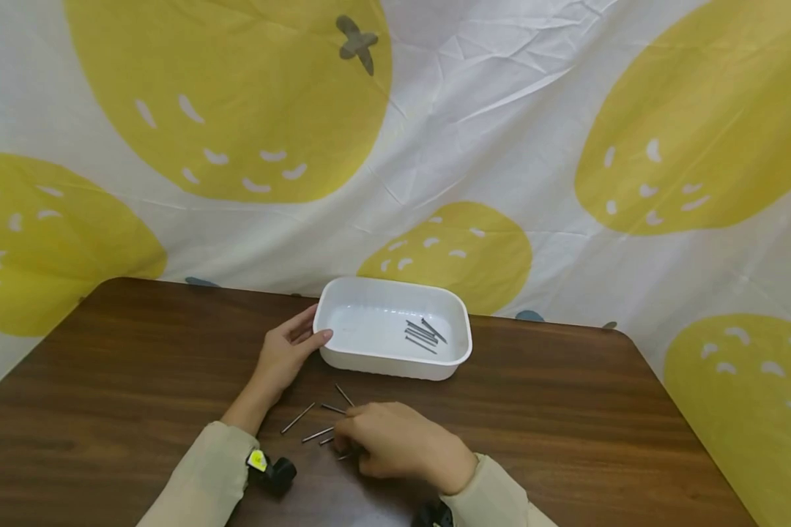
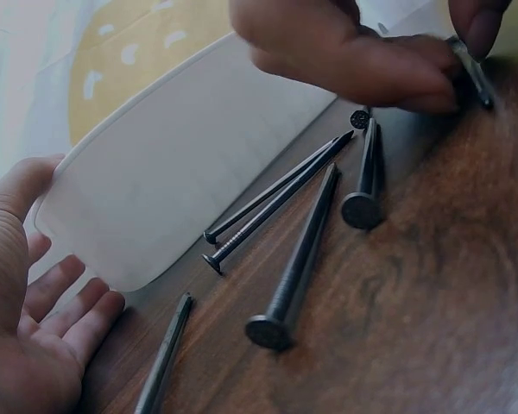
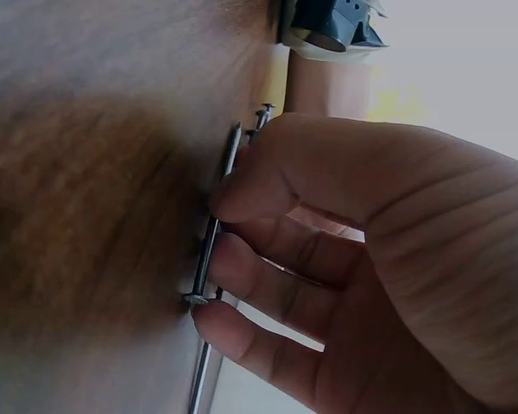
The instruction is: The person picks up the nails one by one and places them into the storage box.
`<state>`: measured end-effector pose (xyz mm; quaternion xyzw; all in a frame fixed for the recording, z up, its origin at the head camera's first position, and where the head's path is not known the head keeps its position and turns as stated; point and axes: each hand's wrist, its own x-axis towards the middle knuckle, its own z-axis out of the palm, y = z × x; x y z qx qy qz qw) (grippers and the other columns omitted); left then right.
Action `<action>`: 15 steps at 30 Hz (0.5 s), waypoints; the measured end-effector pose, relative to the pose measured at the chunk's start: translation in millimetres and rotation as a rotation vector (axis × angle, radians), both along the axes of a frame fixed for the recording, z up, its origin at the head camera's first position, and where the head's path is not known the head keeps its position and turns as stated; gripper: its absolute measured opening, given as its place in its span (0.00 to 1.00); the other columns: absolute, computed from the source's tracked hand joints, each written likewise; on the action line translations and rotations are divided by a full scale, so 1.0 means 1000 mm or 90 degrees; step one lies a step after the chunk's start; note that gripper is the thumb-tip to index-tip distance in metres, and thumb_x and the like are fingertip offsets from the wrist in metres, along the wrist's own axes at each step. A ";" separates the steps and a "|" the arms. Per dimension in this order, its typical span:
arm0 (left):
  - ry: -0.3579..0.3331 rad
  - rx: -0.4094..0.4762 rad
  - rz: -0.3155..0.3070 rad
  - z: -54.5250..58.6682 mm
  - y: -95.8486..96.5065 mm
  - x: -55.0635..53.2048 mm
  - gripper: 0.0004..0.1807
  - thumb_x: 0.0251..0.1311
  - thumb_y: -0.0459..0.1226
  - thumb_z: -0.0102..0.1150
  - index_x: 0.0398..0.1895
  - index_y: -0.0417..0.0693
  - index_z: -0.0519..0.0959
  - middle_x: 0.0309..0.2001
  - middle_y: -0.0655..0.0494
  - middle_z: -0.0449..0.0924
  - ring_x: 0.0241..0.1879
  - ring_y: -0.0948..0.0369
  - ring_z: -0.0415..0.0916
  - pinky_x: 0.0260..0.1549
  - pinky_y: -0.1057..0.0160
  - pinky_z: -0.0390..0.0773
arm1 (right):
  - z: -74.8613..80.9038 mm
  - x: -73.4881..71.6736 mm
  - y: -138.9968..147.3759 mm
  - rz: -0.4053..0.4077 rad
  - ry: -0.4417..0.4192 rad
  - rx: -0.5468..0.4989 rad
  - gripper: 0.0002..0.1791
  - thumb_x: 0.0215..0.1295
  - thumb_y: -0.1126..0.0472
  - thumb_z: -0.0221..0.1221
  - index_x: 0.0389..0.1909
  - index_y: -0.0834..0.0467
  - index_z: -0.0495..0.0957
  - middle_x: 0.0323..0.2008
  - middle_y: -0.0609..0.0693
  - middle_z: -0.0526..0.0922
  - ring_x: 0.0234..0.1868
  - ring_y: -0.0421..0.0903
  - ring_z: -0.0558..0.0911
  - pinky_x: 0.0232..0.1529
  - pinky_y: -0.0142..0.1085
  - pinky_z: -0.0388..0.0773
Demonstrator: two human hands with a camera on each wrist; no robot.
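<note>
My left hand [image 1: 282, 360] holds the left end of a white rectangular plastic box [image 1: 382, 364], thumb over the rim and fingers along the outside. Several grey nails [image 1: 422, 336] lie in the right part of this box. In front of it, my right hand [image 1: 405, 443] reaches down to the table among loose nails. Its thumb and fingers pinch one nail [image 3: 209, 250], seen in the right wrist view with its flat head near a fingertip. Other loose nails [image 2: 298, 267] lie on the wood between my two hands, pointing different ways.
The brown wooden table [image 1: 567, 417] ends close behind the box. Beyond its back edge hangs a white cloth [image 1: 488, 110] printed with yellow fruit shapes. A black wrist camera [image 1: 278, 474] sits on my left sleeve.
</note>
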<state>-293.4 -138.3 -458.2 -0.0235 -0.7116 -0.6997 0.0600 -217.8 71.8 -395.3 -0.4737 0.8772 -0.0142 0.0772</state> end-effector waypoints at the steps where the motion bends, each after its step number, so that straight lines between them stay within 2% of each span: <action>1: 0.001 0.001 0.001 0.000 0.000 0.000 0.34 0.65 0.40 0.67 0.74 0.46 0.68 0.71 0.42 0.71 0.69 0.48 0.72 0.51 0.80 0.78 | -0.001 0.000 0.000 -0.002 -0.005 -0.001 0.17 0.48 0.68 0.69 0.35 0.44 0.82 0.31 0.34 0.79 0.29 0.29 0.73 0.29 0.22 0.70; 8: -0.003 0.010 0.002 0.002 0.002 0.000 0.34 0.65 0.39 0.67 0.73 0.46 0.69 0.71 0.42 0.71 0.69 0.50 0.73 0.50 0.81 0.78 | -0.005 0.001 0.001 -0.008 -0.013 0.004 0.17 0.44 0.69 0.69 0.31 0.45 0.79 0.26 0.34 0.74 0.25 0.30 0.71 0.24 0.23 0.65; 15: -0.003 0.001 0.005 0.002 0.001 0.000 0.34 0.65 0.39 0.67 0.74 0.46 0.68 0.71 0.42 0.71 0.69 0.49 0.72 0.50 0.81 0.77 | -0.002 0.000 0.003 -0.006 -0.026 0.002 0.19 0.44 0.70 0.68 0.34 0.45 0.79 0.28 0.34 0.75 0.27 0.30 0.72 0.26 0.22 0.66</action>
